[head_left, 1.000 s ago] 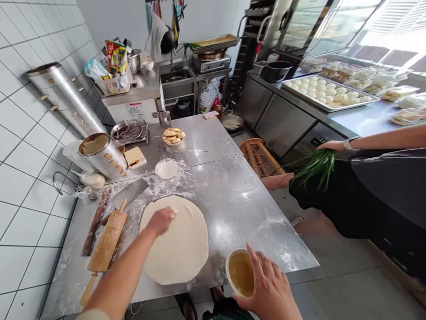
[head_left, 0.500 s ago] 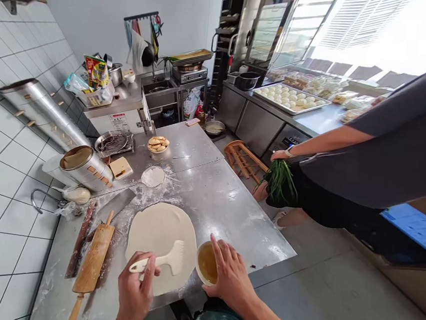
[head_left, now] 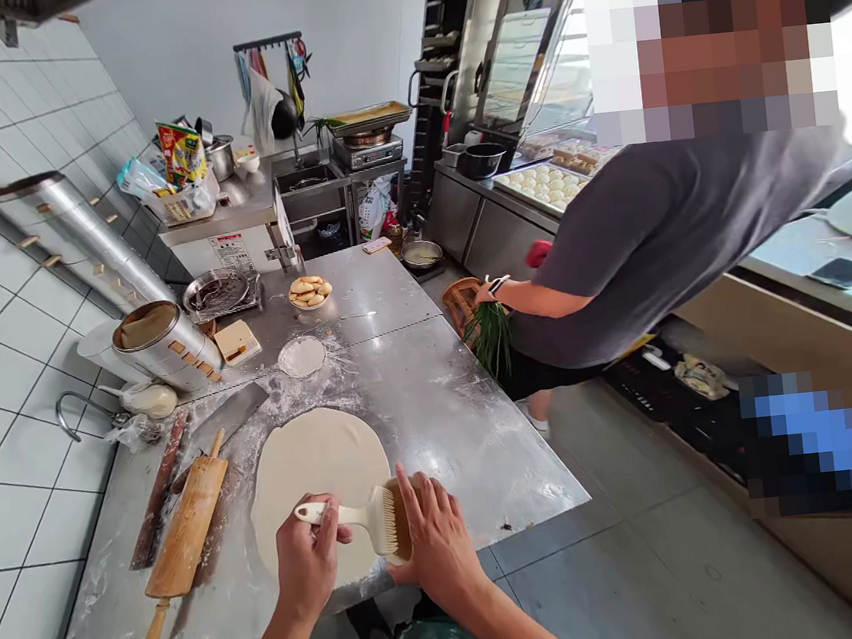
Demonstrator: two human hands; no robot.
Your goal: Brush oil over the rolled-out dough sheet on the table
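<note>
My left hand is closed round the handle of a cream-coloured pastry brush. The bristles are at the mouth of a small bowl of yellowish-brown liquid; whether they touch the liquid I cannot tell. Fingers and thumb of my right hand grip that bowl from its right side, covering much of it. Left of the bowl, a flat rolled sheet of dough lies on the metal table, partly behind my left hand and the brush.
A wooden rolling pin and a wide blade lie to the left. Behind the dough are a bowl of flour and a bowl of pale pieces. A co-worker holding long green leaves stands at the table's right side.
My left hand has brought the brush rightward from over the dough to the bowl. The co-worker has moved away from me, along the table's right side, with the leaves.
</note>
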